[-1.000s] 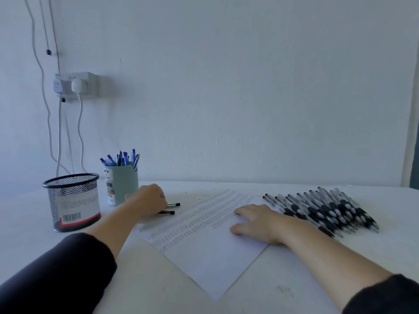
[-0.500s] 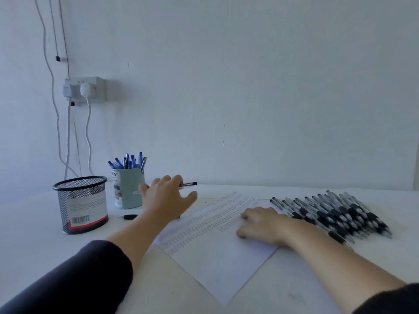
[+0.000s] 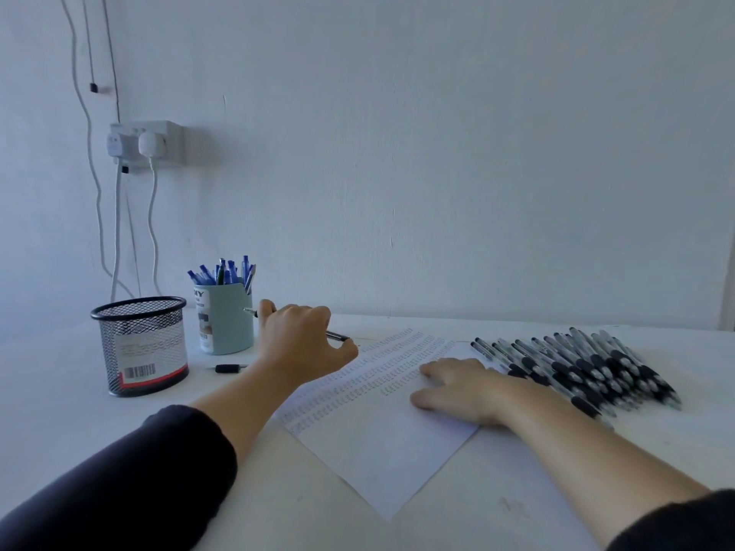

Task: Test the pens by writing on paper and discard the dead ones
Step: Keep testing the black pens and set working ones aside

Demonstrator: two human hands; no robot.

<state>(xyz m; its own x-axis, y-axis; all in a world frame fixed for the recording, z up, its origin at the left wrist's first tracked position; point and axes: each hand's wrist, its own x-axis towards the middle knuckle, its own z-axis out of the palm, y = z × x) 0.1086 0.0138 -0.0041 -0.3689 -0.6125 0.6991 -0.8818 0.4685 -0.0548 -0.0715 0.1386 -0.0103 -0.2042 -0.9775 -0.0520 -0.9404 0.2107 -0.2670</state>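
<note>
Paper [image 3: 382, 443] flat on table [image 3: 517, 503], pinned under flat, relaxed right hand [image 3: 457, 387]. Further back, left hand [image 3: 298, 344] raised, gripping pen [image 3: 337, 335], both ends jutting past fingers. Beyond, pen cup [image 3: 226, 320].

two bare forearms are seen, each ending in a bare hand: the left hand [image 3: 300, 344] toward 10 o'clock of the frame centre's lower half, the right hand [image 3: 457, 389] toward 4 o'clock of it. no rings, watch or bands are seen on either hand or wrist. dark, near-black long sleeves are worn, pushed up toward the elbows; the left sleeve [image 3: 131, 479] is seen at 8 o'clock, the right sleeve [image 3: 684, 522] at 5 o'clock. the fabric looks plain and unmarked.
</note>
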